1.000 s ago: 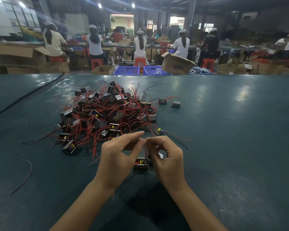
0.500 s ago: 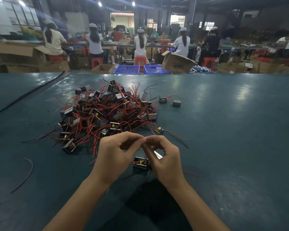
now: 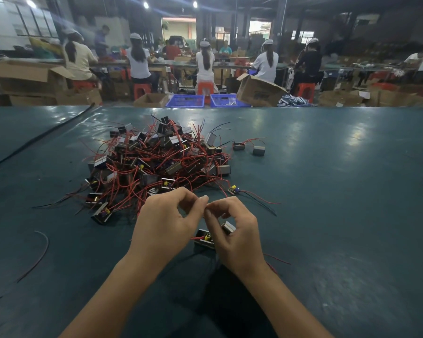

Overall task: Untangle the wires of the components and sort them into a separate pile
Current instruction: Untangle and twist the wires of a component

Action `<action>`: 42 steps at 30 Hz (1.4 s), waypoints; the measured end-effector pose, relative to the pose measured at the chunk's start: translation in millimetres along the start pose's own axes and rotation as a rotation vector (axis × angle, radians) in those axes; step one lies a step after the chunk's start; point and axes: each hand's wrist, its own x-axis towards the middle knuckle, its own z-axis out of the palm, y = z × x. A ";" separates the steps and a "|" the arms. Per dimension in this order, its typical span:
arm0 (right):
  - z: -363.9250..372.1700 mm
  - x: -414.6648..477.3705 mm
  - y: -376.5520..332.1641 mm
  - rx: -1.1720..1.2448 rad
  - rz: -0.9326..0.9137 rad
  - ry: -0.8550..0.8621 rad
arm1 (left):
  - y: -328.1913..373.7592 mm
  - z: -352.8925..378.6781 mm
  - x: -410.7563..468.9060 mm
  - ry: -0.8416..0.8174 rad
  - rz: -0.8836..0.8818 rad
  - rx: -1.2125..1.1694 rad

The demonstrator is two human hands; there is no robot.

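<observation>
Head view: left hand (image 3: pixel 166 223) and right hand (image 3: pixel 235 237) near centre, thumb and forefinger tips closed in a narrow pinch on the red wire (image 3: pixel 195 238) (barely visible there) of a component (image 3: pixel 205 241) lying just beneath them, on the green table (image 3: pixel 340 203). Tangled pile (image 3: pixel 156 162) just beyond, further left.

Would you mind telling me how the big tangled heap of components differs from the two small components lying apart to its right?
The big tangled heap of grey metal components with red wires stacks many pieces; the two small grey components lie singly on the dark green table. The heap's wires cross and knot; the pair's lie loose. Both are boxy metal parts.
</observation>
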 end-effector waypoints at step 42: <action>9.9 -5.2 -6.5 -0.317 -0.056 0.050 | -7.0 -10.4 13.8 -0.222 -0.293 -0.069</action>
